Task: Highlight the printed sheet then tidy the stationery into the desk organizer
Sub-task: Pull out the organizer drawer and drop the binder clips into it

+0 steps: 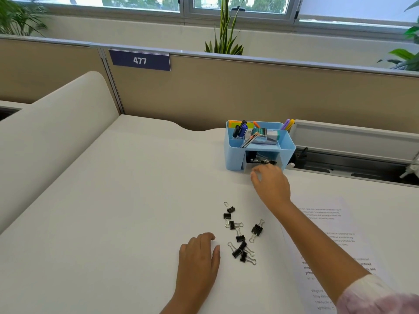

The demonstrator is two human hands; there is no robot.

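The binder clips (241, 234) lie loose mid-desk, small, stiff, light; best pinched by their black bodies. The right hand (271, 182), fingers apart, reaches the organizer (233, 155); the left hand (199, 257) rests flat, fingers together.

Printed sheet (324, 225): text too small and blurred to read; right forearm covers its middle; bottom edge cut off. Organizer (235, 155) front compartment dark, contents indistinct. Right hand (271, 182) fingertips hidden behind knuckles; grasp unclear.

right hand (271, 182) fingertips at the blue organizer (233, 155) drawer; binder clips (241, 234) beside left hand (199, 252) fingers.
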